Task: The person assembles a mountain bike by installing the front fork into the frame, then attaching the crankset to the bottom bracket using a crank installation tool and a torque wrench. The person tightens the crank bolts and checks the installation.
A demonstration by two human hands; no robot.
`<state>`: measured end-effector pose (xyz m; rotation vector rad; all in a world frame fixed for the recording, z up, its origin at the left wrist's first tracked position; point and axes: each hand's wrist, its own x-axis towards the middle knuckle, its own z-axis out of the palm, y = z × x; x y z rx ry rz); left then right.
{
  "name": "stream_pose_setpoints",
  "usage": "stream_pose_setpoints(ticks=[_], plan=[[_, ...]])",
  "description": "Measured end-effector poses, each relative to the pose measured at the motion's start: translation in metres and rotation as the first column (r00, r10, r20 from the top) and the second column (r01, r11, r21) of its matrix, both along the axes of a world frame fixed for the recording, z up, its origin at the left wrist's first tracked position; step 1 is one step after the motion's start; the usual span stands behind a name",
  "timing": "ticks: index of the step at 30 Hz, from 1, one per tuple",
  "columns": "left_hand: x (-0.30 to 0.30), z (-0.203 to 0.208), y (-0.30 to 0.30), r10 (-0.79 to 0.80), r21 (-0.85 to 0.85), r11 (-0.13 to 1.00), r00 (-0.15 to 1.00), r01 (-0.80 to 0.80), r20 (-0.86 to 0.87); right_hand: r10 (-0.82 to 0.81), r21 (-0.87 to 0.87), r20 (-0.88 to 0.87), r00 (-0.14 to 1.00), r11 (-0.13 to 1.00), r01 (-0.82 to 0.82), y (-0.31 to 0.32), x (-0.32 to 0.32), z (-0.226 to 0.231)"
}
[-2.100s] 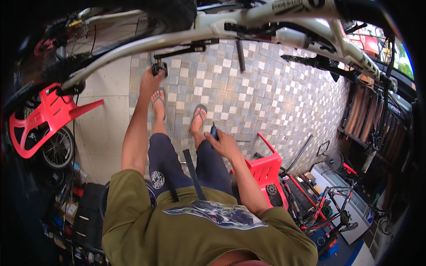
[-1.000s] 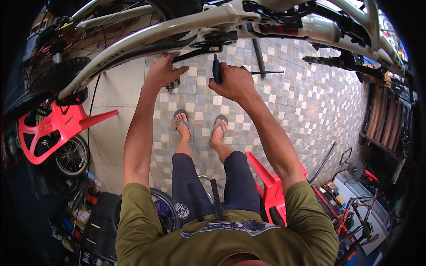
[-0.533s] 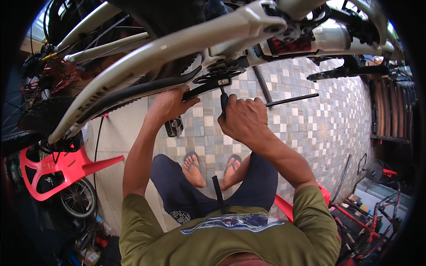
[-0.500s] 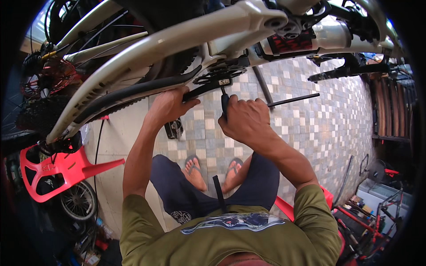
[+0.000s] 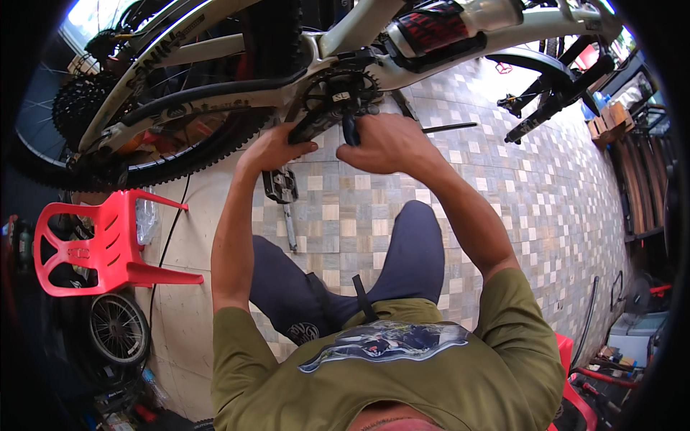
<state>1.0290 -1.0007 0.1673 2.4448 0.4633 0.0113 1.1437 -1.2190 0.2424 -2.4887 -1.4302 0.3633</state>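
Note:
A pale bicycle frame [image 5: 352, 32] stretches across the top of the view. Below it sit the toothed chainring [image 5: 371, 82] and a dark crank arm [image 5: 313, 123]. My left hand [image 5: 273, 152] is closed around the crank arm's lower left end, its thumb lying along it. A black pedal [image 5: 281, 185] hangs just under that hand. In my right hand [image 5: 388, 147], the fingers are wrapped round a dark-handled tool [image 5: 350, 131] whose upper end meets the crank near the chainring's middle. The tool's tip is hidden.
A water bottle [image 5: 449, 27] is mounted on the frame. The knobby rear tyre [image 5: 208, 154] is at the left. A red plastic chair [image 5: 108, 244] and a small wheel [image 5: 118, 328] stand at the left. Behind my right hand, a dark rod [image 5: 451, 128] sticks out over the tiled floor.
The view has shifted, showing more of the rear wheel and red chair. My right hand and the tool have come higher and nearer the chainring. Both hands keep their grip.

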Motion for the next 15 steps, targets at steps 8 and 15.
stream_pose_setpoints(ticks=[8, 15], plan=[[-0.003, 0.003, 0.006, -0.068, 0.022, 0.998, 0.992, 0.066, 0.107, 0.015, 0.188, -0.447, 0.894, 0.979, 0.077, -0.002, 0.014, -0.031], [-0.005, 0.011, 0.003, -0.016, 0.065, 0.998, 0.999, 0.019, -0.037, 0.059, 0.100, 0.016, 0.998, 0.993, -0.061, -0.008, 0.002, -0.018]])
